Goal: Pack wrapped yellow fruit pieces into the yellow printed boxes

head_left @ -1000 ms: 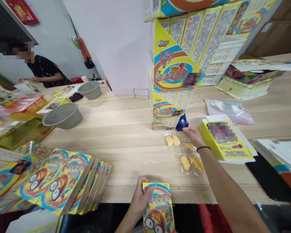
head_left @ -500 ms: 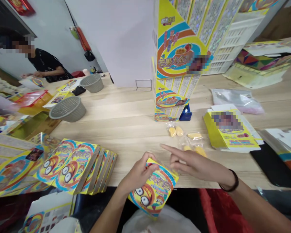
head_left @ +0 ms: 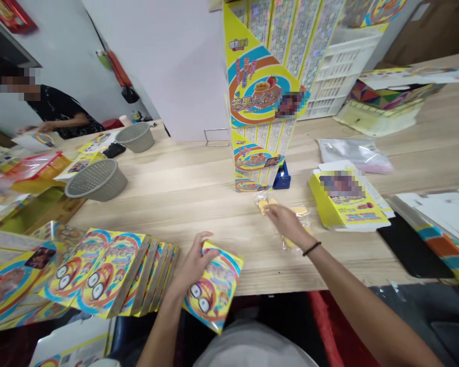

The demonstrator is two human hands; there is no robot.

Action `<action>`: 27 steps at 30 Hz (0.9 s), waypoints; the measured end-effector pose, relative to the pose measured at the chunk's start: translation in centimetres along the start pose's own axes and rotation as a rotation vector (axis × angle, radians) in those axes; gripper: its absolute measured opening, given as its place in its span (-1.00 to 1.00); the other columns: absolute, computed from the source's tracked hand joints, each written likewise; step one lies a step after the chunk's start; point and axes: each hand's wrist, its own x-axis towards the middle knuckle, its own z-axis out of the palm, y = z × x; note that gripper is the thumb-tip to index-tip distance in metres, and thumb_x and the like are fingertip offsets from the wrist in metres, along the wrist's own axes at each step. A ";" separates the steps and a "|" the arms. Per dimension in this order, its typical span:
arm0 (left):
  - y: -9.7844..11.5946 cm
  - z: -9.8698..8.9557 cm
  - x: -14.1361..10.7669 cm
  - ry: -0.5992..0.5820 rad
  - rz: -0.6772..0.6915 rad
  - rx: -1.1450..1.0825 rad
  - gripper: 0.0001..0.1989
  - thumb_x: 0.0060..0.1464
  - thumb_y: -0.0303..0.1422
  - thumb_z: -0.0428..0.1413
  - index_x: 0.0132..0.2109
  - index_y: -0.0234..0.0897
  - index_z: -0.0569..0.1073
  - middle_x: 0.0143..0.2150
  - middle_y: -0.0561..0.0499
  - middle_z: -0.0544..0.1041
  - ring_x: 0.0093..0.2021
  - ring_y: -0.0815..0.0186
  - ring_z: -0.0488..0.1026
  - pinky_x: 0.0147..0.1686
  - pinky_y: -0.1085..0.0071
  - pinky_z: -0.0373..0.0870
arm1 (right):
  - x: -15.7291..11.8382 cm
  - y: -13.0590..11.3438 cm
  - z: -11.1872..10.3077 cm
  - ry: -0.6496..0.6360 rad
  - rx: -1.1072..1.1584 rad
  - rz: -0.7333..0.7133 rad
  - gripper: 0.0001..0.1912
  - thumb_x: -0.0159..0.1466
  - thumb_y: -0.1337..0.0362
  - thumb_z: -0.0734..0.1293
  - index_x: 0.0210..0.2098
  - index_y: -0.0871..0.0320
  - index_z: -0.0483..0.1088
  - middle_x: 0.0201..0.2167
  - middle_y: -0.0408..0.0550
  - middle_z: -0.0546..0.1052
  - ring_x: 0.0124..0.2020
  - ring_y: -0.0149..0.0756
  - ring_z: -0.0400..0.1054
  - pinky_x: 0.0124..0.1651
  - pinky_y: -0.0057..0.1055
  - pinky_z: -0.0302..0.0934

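My left hand (head_left: pixel 196 262) grips a yellow cartoon-printed box (head_left: pixel 214 285) by its upper left edge, thumb on the front. The box tilts over the table's front edge. My right hand (head_left: pixel 286 221), a dark band on its wrist, reaches over the table with its fingers pinched at a clear-wrapped yellow candy (head_left: pixel 262 205); the fingertips partly cover it. More wrapped yellow candies (head_left: pixel 299 210) lie under and beside that hand, partly hidden. To the left, a leaning row of matching boxes (head_left: pixel 110 275) rests at the table's front edge.
A tall stack of display boxes (head_left: pixel 263 86) stands at the back, a blue tape dispenser (head_left: pixel 283 178) beside it. An open yellow carton (head_left: pixel 348 199) and a black flat object (head_left: pixel 413 247) lie right. Grey baskets (head_left: pixel 97 181) stand left. A person (head_left: pixel 61 109) sits at the far left.
My right hand has moved forward from beside the box to the wrapped candies, its pointing finger now drawn into a pinch. My left hand still holds the box; the view has shifted.
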 end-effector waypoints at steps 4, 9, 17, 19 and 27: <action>-1.2 -1.4 3.5 0.272 -0.055 0.560 -0.42 -0.04 -0.30 0.12 0.13 -0.35 0.18 -0.10 -0.20 0.41 -0.04 0.04 0.34 -0.09 0.18 0.24 | 4.5 3.5 -1.2 0.250 -0.019 0.111 -0.75 0.14 0.15 0.30 -0.55 0.17 0.28 -0.42 0.00 0.39 -0.22 -0.17 0.24 -0.16 -0.20 0.10; 2.3 3.5 9.7 0.307 0.137 0.671 -0.66 0.16 -0.34 -0.07 0.02 -0.38 0.36 0.02 -0.28 0.40 0.09 0.09 0.27 0.08 0.19 0.12 | 4.4 4.7 -0.7 0.321 0.204 0.114 -0.61 -0.07 0.09 0.42 -0.65 0.08 0.11 -0.65 -0.20 0.24 -0.43 -0.28 0.20 -0.36 -0.35 0.09; 6.7 14.5 16.6 0.057 0.277 0.503 -0.69 0.16 -0.25 -0.08 -0.18 -0.30 0.50 -0.15 -0.11 0.53 -0.11 0.22 0.41 -0.08 0.37 0.27 | -1.2 4.8 -1.0 0.331 0.765 0.173 -0.64 0.09 -0.02 0.28 -0.46 0.07 0.06 -0.46 -0.17 0.39 -0.41 -0.34 0.34 -0.41 -0.42 0.23; 6.6 15.3 16.3 0.026 0.321 0.460 -0.67 0.21 -0.34 -0.17 -0.15 -0.25 0.48 -0.16 -0.03 0.54 -0.15 0.31 0.43 -0.11 0.43 0.27 | -1.6 5.1 -1.0 0.337 0.851 0.196 -0.65 0.06 0.02 0.33 -0.45 0.08 0.09 -0.45 -0.17 0.42 -0.41 -0.34 0.36 -0.41 -0.42 0.24; 6.9 16.8 16.5 0.096 0.244 0.448 -0.83 0.05 -0.31 0.04 -0.32 -0.31 0.45 -0.30 -0.09 0.53 -0.22 0.19 0.43 -0.14 0.27 0.26 | -5.0 1.2 -2.4 0.247 1.182 0.102 -0.41 -0.05 0.23 0.46 -0.04 0.04 0.25 0.00 -0.05 0.45 0.05 -0.22 0.30 0.18 -0.16 0.05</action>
